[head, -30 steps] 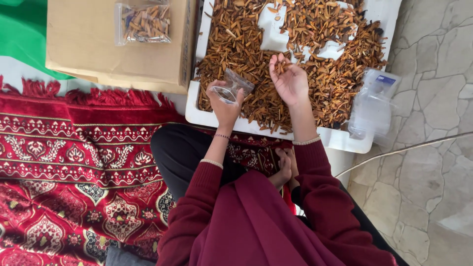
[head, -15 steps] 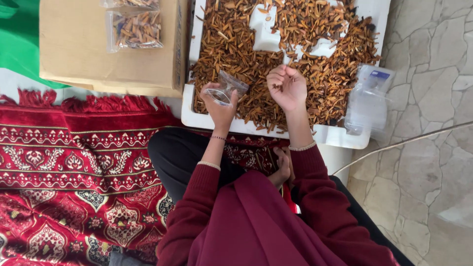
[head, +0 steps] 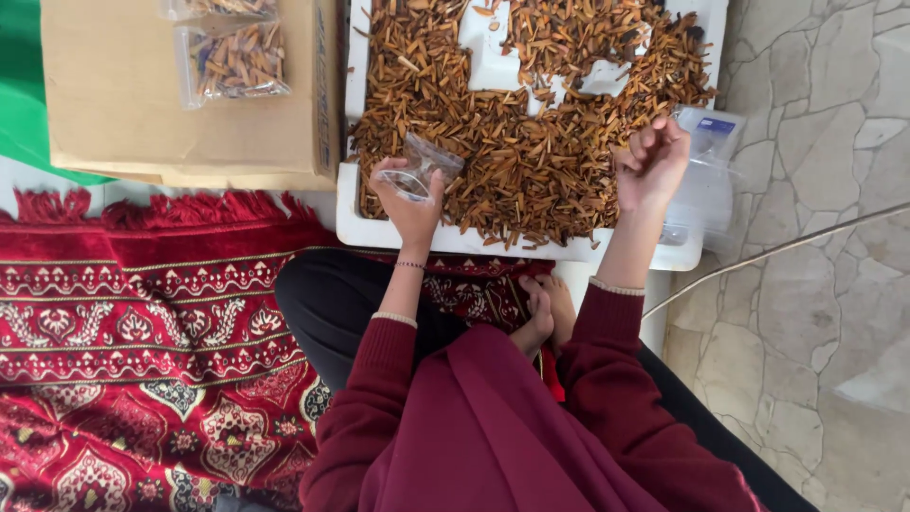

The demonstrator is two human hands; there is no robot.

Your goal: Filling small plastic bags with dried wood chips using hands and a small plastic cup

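Carpet [head: 142, 332] of red, patterned weave fills the left of the floor where a person in a maroon top sits cross-legged, beside pale stone paving [head: 825, 313]. Ahead lies a wide white tray [head: 493, 248], heaped with brown, splinter-like dried pieces [head: 531, 161] that leave only a few bare white patches. To its left stands a cardboard box [head: 123, 114], its top carrying two small clear bags already filled [head: 237, 59] with the same brown pieces. At the tray's right edge rests a stack of empty clear bags [head: 706, 175]. The left hand [head: 409, 204] grips one small clear pouch [head: 422, 171] over the near edge of the tray, its mouth held open; how much it holds cannot be made out. The right hand [head: 652, 163] hovers over the heap's right side, fingers curled in as if pinching pieces. Judging by the two filled bags against the large heap, the bagging looks barely begun.
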